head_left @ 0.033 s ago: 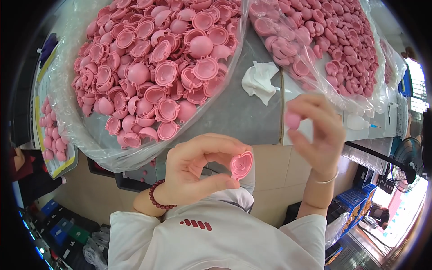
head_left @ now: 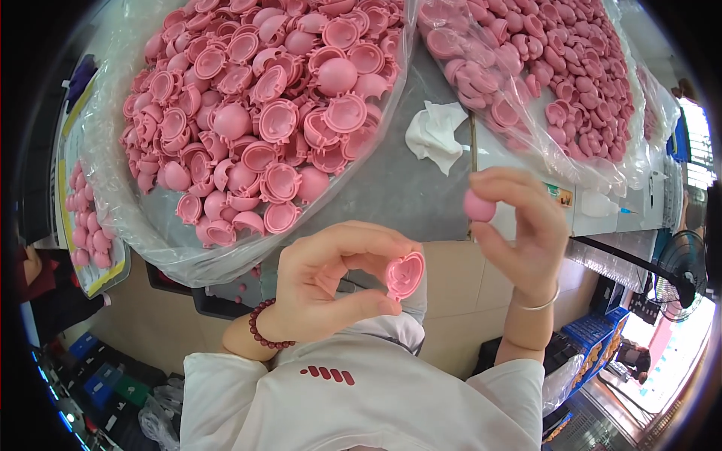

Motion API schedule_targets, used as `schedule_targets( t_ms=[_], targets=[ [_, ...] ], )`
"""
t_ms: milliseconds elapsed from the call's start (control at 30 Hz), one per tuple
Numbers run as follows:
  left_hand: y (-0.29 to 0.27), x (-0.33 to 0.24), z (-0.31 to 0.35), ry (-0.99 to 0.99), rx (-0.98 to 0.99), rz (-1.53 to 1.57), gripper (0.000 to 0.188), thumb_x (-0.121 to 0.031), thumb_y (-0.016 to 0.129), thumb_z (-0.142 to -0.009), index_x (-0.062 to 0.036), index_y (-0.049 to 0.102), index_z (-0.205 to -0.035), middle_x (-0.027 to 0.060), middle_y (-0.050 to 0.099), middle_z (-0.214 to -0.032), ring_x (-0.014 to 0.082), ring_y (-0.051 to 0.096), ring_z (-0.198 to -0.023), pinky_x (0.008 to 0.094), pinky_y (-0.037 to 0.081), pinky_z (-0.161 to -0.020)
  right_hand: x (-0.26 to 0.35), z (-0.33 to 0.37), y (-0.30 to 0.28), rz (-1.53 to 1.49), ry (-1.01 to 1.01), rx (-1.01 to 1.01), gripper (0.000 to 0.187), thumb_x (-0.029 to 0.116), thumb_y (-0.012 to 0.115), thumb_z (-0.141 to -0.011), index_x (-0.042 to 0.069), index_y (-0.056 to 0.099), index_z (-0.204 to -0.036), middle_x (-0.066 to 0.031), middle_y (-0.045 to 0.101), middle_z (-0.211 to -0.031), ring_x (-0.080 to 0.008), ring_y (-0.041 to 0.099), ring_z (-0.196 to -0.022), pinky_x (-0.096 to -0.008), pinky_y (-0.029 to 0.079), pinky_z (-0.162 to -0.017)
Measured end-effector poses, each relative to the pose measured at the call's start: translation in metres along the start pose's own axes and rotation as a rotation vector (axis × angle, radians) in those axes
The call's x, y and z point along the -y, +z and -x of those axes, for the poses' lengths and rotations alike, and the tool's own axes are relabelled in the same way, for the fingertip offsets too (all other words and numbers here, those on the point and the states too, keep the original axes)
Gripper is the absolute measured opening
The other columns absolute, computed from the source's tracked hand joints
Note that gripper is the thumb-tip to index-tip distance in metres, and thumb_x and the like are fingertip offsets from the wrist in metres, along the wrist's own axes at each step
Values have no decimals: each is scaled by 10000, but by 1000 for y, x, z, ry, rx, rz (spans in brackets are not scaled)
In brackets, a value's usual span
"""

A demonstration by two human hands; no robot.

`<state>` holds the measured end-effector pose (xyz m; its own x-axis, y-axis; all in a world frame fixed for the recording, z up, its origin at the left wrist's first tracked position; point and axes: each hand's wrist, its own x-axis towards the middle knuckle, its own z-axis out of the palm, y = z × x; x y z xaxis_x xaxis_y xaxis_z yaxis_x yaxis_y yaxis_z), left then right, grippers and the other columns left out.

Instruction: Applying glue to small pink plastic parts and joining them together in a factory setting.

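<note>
The left hand [head_left: 331, 278] is curled, thumb and fingertips pinched on a pink half-shell [head_left: 404, 275] whose hollow side faces the camera, held above the lap just below the table edge [head_left: 391, 188]. The right hand [head_left: 526, 233] is raised beside it, apart from it, fingers closed around a small pink rounded piece [head_left: 479, 205]. Behind both, a clear plastic bag [head_left: 128, 218] on the table holds a heap of pink shells [head_left: 263, 113]; a crumpled white cloth [head_left: 436, 135] lies to its right.

Edges and fingers hiding plenty here.
Right hand [head_left: 526, 233] covers most of the pink ball [head_left: 478, 205]; right-hand bag of shells [head_left: 556, 68] cut off at top.
</note>
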<state>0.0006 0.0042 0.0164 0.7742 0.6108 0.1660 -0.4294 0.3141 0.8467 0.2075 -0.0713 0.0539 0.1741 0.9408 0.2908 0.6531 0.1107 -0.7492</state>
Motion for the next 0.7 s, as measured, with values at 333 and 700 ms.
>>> schedule_targets(
  t_ms=[333,700],
  targets=[
    [-4,4,0,-63,-11,-24,445,-51,725,-631,39,473,-987,214,510,-1016,252,543,-931,317,469,-774,0,10,-1,358,158,12,300,-59,636,-565,12,579,-850,-97,567,-872,-147,527,-740,-241,406,-591],
    [5,4,-3,-41,9,-233,367,19,692,-645,60,529,-972,198,512,-1020,217,556,-904,278,496,-733,22,19,27,-116,-157,-15,291,75,735,-537,-3,602,-784,-115,580,-790,-186,553,-651,-251,435,-553]
  ],
)
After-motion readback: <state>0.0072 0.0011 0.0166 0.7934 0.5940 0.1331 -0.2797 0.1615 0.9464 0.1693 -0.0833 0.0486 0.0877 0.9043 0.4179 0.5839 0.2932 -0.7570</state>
